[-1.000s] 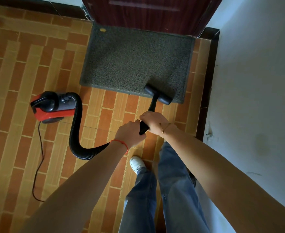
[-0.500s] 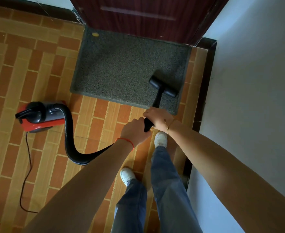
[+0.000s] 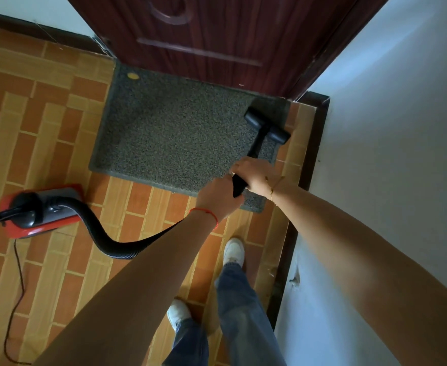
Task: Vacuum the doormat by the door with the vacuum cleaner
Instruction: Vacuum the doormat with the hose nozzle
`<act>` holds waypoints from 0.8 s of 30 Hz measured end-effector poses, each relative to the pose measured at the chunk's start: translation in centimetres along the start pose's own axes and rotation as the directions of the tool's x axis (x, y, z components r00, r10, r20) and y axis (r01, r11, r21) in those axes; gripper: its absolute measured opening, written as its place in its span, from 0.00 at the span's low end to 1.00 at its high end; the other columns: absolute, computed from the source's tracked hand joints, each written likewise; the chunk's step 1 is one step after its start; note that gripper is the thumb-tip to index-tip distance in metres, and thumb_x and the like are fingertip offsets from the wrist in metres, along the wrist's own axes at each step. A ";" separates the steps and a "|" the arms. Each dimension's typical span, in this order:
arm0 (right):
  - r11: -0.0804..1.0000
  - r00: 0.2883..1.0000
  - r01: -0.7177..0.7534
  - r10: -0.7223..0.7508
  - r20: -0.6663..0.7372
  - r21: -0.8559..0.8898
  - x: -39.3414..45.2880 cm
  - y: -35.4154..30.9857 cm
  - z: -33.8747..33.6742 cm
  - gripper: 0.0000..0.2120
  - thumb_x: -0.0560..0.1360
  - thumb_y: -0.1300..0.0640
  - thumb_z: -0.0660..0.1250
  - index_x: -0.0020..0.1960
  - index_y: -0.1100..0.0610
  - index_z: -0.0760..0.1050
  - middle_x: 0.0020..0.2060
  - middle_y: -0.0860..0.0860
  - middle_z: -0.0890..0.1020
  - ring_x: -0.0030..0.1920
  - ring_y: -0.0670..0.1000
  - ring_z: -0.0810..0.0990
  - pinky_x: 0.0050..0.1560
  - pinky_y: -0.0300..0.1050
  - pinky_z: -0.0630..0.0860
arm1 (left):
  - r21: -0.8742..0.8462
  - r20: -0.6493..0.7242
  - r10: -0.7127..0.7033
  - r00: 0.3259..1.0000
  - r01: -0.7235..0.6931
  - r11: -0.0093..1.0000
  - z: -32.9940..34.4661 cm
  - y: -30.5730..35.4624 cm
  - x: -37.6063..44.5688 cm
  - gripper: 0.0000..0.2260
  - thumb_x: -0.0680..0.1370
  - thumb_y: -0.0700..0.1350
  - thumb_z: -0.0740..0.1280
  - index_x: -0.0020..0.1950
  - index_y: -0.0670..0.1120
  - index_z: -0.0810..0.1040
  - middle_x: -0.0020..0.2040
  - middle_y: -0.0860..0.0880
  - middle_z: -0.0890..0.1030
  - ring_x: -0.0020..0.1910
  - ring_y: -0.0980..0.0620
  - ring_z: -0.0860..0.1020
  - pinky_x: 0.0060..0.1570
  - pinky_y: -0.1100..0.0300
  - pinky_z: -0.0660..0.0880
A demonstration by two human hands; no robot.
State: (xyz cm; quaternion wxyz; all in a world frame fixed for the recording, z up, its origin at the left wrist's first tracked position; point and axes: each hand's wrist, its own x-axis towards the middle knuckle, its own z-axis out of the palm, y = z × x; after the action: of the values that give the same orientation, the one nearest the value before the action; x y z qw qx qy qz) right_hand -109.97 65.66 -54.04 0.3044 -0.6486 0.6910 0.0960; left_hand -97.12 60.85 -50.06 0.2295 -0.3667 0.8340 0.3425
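both hands hold the black wand [image 3: 239, 184] of the vacuum cleaner [image 3: 38, 211]: the left hand [image 3: 218, 198] has its grip clenched around the lower end, the right hand [image 3: 254, 175] grasping it just above. the nozzle head [image 3: 267, 128] rests on the grey doormat [image 3: 174, 133] at its far right corner, near the dark red door [image 3: 217, 35]. the red canister sits on the tiled floor [image 3: 32, 114] left of the doormat, its hose [image 3: 116, 244] curving towards the hands.

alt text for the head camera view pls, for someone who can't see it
Both hands, left hand and right hand, grip a black vacuum wand, its nozzle on the grey doormat at a dark red door. The red vacuum cleaner sits left on brick-pattern floor.
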 end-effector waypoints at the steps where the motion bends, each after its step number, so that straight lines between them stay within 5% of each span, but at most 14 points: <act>1: 1.000 1.000 -0.003 0.003 -0.003 -0.001 0.3 0.9 -0.3 0.10 0.77 0.64 0.63 0.57 0.55 0.74 0.57 0.50 0.78 0.61 0.52 0.75 0.55 0.48 0.77 | 0.009 -0.005 0.003 1.000 -0.003 1.000 -0.3 0.5 0.8 0.12 0.75 0.49 0.65 0.53 0.42 0.72 0.38 0.49 0.74 0.38 0.45 0.78 0.35 0.55 0.74; 11: 1.000 0.999 -0.015 0.015 -0.045 -0.003 1.4 6.8 -2.7 0.10 0.76 0.64 0.65 0.57 0.56 0.73 0.56 0.50 0.78 0.61 0.52 0.75 0.59 0.48 0.76 | 0.065 -0.016 0.055 0.998 -0.054 0.996 -1.8 4.1 6.1 0.15 0.76 0.51 0.64 0.57 0.42 0.71 0.40 0.48 0.75 0.41 0.44 0.80 0.40 0.53 0.79; 24: 0.998 0.999 -0.013 0.016 -0.050 0.060 1.3 5.4 -2.8 0.09 0.76 0.64 0.65 0.55 0.57 0.73 0.54 0.51 0.79 0.57 0.51 0.77 0.54 0.48 0.79 | 0.086 -0.025 0.070 0.997 -0.067 0.994 -2.3 3.2 5.1 0.14 0.76 0.50 0.64 0.55 0.42 0.72 0.38 0.49 0.75 0.37 0.47 0.78 0.37 0.54 0.78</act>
State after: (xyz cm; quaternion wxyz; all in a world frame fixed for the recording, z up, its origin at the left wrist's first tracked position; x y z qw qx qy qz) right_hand -115.97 63.85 -53.91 0.3055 -0.6362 0.7058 0.0612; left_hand -103.07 58.49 -50.47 0.2213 -0.3326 0.8631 0.3090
